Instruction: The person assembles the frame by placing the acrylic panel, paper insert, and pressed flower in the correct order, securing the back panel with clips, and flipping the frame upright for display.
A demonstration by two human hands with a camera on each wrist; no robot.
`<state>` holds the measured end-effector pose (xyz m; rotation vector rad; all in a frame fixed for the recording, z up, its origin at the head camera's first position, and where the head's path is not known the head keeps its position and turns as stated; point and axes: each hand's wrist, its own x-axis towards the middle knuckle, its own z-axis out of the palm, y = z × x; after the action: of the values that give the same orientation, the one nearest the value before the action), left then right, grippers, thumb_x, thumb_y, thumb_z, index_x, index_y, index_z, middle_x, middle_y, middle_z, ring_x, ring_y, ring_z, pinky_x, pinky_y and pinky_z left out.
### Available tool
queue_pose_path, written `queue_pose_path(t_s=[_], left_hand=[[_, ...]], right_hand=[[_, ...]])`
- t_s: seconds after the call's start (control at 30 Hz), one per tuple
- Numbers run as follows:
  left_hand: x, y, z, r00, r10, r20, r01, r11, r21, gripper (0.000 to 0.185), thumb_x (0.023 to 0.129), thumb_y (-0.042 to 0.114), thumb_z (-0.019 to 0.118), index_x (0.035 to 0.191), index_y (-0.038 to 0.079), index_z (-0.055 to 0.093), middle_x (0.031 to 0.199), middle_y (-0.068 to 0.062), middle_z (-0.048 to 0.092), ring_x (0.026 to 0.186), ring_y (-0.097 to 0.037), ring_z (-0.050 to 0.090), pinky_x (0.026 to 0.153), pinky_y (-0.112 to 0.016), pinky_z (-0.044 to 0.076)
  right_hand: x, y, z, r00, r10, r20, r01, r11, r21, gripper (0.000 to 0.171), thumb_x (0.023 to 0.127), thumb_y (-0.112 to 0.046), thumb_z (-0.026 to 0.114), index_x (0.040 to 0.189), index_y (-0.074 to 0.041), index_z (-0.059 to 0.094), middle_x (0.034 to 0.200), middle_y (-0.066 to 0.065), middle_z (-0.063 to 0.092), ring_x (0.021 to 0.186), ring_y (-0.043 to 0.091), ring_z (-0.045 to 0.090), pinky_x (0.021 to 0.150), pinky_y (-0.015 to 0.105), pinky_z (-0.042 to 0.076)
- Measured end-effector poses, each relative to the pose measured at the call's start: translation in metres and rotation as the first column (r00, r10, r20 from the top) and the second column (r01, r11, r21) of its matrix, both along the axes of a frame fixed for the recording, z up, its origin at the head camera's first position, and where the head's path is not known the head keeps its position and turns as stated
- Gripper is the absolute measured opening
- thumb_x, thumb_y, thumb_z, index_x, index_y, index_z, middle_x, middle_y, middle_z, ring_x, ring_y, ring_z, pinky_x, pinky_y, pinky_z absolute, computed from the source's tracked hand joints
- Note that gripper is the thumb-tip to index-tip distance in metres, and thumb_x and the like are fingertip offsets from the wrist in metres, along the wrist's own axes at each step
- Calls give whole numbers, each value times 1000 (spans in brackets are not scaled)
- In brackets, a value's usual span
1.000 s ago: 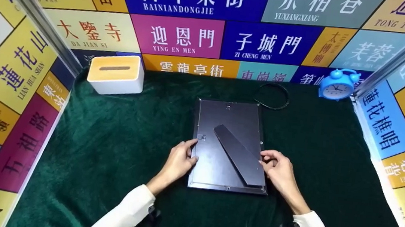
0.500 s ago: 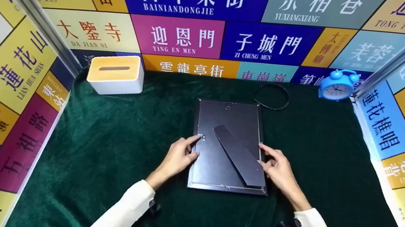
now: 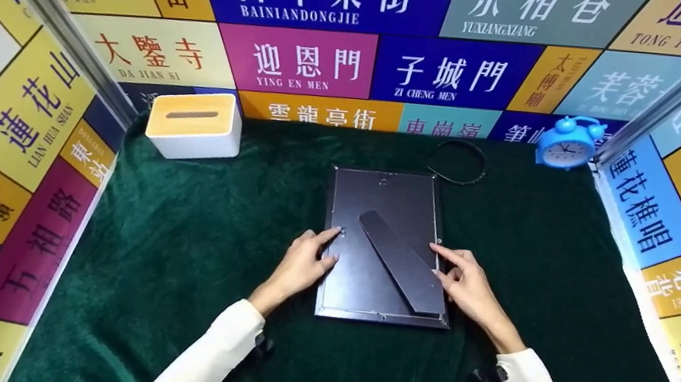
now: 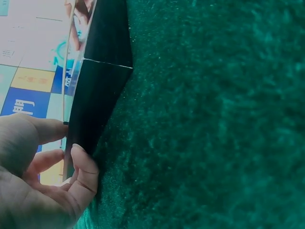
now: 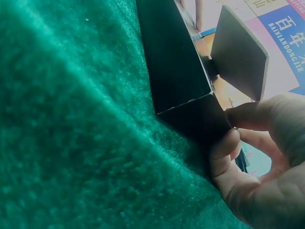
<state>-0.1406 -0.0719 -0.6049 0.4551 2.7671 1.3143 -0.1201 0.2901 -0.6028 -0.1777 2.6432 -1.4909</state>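
Note:
A black picture frame (image 3: 393, 203) lies face down on the green cloth, its backing uppermost. A slanted easel leg (image 3: 399, 260) stands out from the backing, tilted toward the lower right. My left hand (image 3: 299, 269) grips the left edge, forefinger near a small metal clip (image 3: 342, 232) and thumb lower on the backing. In the left wrist view, curled fingers (image 4: 86, 174) lie against the frame's outer side. Opposite, my right hand (image 3: 468, 287) holds the right edge, forefinger on the rim beside another clip. Its other fingers (image 5: 224, 152) bend against the side in the right wrist view.
Behind the frame lies a thin black hoop (image 3: 483, 168). A white tissue box (image 3: 200, 138) with a wooden lid stands at the back left, and a blue alarm clock (image 3: 568, 145) at the back right. Printed panels (image 3: 310, 61) wall the cloth-covered table on three sides.
Both forefingers have moved up along the frame's sides from lower on the edges, then slightly inward onto the backing. The frame stays in place.

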Motion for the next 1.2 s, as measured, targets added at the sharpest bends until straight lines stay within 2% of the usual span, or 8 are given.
queue_pose_path(t_s=[0.27, 0.53, 0.7, 0.83, 0.9, 1.0, 1.1, 1.2], left_hand=[[0, 5, 10, 999, 1, 37, 3, 996, -90, 55, 102, 14, 78, 155, 7, 64, 104, -14, 66, 81, -19, 55, 74, -38, 56], [-3, 2, 7, 997, -19, -71, 11, 994, -112, 51, 101, 16, 80, 150, 7, 68, 110, -15, 63, 87, -23, 59, 79, -44, 59], [-4, -2, 1, 988, -34, -153, 24, 998, -66, 51, 100, 15, 80, 149, 6, 68, 136, -21, 61, 124, -35, 59, 107, -51, 54], [-6, -4, -3, 982, -48, -183, 39, 998, -49, 53, 101, 18, 79, 152, 9, 66, 157, -29, 51, 153, -48, 40, 123, -61, 41], [-7, -5, -5, 982, -56, -180, 48, 998, -46, 54, 101, 20, 79, 153, 10, 65, 163, -31, 46, 160, -52, 30, 127, -66, 32], [-8, -5, -9, 984, -60, -168, 54, 998, -39, 56, 101, 22, 79, 154, 11, 65, 167, -32, 41, 163, -54, 23, 130, -70, 21], [-8, -6, -13, 984, -64, -166, 60, 998, -30, 56, 101, 24, 78, 154, 10, 65, 168, -32, 40, 163, -54, 22, 132, -70, 14], [-9, -7, -17, 982, -71, -176, 65, 997, -37, 57, 101, 26, 77, 154, 11, 65, 168, -32, 41, 163, -53, 24, 132, -69, 11]], right_hand=[[0, 2, 1, 1000, 6, -7, -6, 1000, 4, 53, 100, 7, 74, 151, -5, 67, 129, 22, 57, 57, 8, 54, 47, 23, 48], [1, 7, 4, 1000, -2, -20, 2, 1000, 27, 47, 105, -1, 72, 150, -8, 68, 127, 20, 60, 58, 12, 57, 52, 25, 51], [1, 8, 17, 985, -138, -103, 133, 990, -52, 36, 105, 2, 69, 140, -3, 74, 120, 19, 68, 68, 13, 65, 59, 20, 54], [4, -2, 29, 959, -216, -187, 185, 968, -167, 27, 104, 6, 69, 129, 3, 78, 113, 19, 73, 79, 16, 67, 66, 16, 56], [8, -11, 32, 956, -196, -216, 150, 965, -214, 25, 103, 9, 70, 125, 5, 79, 110, 20, 73, 80, 17, 68, 67, 17, 57], [16, -25, 33, 962, -102, -252, 40, 969, -243, 23, 101, 12, 71, 122, 6, 79, 107, 20, 74, 80, 16, 69, 68, 20, 59], [25, -37, 31, 961, 14, -276, -83, 967, -240, 23, 99, 14, 72, 119, 6, 80, 108, 17, 75, 82, 16, 70, 69, 21, 60], [30, -44, 31, 948, 88, -306, -154, 967, -200, 23, 98, 12, 75, 117, 2, 81, 110, 11, 77, 83, 13, 69, 69, 19, 58]])
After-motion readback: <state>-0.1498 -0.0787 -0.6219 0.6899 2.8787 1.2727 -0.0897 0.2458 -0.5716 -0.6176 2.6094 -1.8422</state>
